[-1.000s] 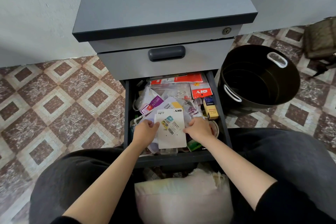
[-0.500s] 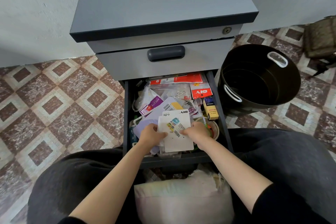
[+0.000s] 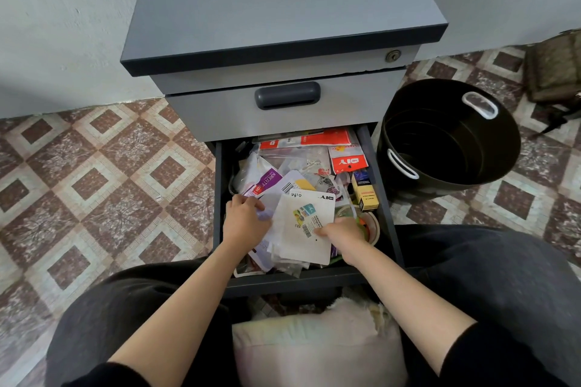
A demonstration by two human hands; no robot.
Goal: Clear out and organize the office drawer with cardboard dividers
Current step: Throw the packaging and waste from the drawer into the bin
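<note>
The open drawer (image 3: 298,281) is the lowest in the grey cabinet (image 3: 283,9), pulled out toward the seated person and heaped with loose packets and papers. Both hands are in its near half. The right hand (image 3: 344,234) pinches the near right edge of a white card packet (image 3: 306,223) lying on top of the heap. The left hand (image 3: 246,218), just to the left of that packet, has its fingers curled over a lilac packet (image 3: 265,217) in the pile.

It looks like the emptying stage, with most of the contents not yet out and no cardboard dividers in sight. To do this well, I'd lift the white packet flat and clear while the left hand steadies what lies beneath, since the glossy sleeves look slippery and could slide off toward the yellow box (image 3: 364,192) at the right wall. The black bin (image 3: 449,141) stands near on the right for rubbish; anything worth keeping is better set down on the floor in sorted piles.
</note>
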